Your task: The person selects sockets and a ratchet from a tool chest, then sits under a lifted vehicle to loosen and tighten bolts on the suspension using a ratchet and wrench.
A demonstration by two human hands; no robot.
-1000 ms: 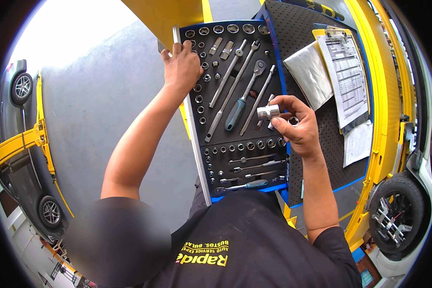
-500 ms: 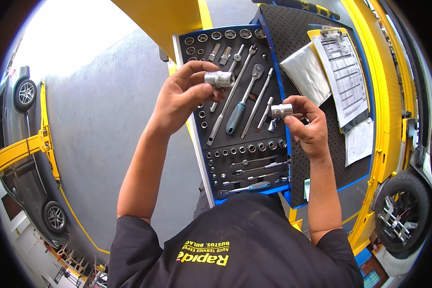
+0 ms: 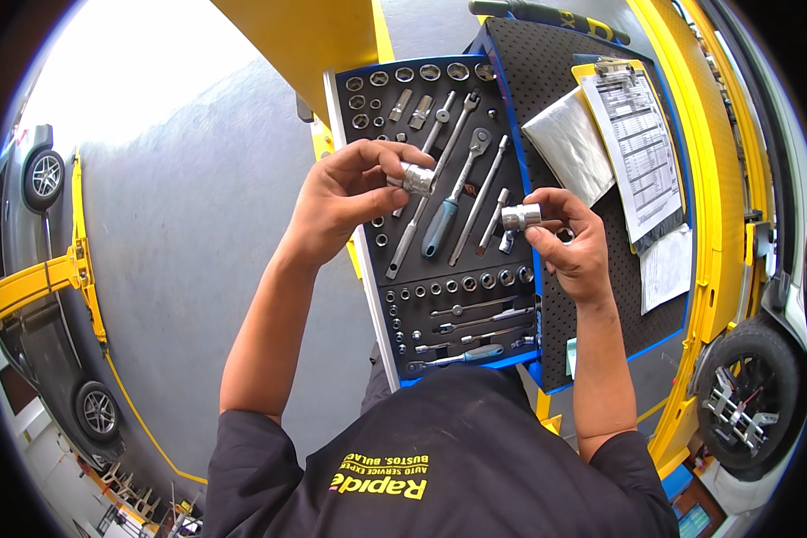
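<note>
Above the open tool drawer, my left hand (image 3: 345, 193) pinches a chrome socket (image 3: 417, 178) between thumb and fingers. A smaller chrome socket (image 3: 521, 216) is gripped by the fingertips and thumb of my right hand (image 3: 572, 240), over the drawer's right edge. The open end of another socket (image 3: 565, 235) shows in the curl of my right fingers. Beneath both hands lies the dark foam tray (image 3: 502, 117), where a ratchet (image 3: 458, 188) with a blue-grey handle, an extension bar (image 3: 481, 202), a long breaker bar (image 3: 432, 188) and rows of sockets (image 3: 430, 73) sit in their recesses.
Right of the drawer, the black perforated cabinet top (image 3: 538, 63) holds a yellow clipboard (image 3: 632, 148) with papers and a silvery packet (image 3: 572, 148). Yellow lift structure (image 3: 695, 224) and a wheel with a clamp (image 3: 749, 394) stand farther right. A dark car (image 3: 45, 296) is at far left.
My left hand has come down toward my body and tilted its socket. My right hand has dropped slightly, still holding its sockets.
</note>
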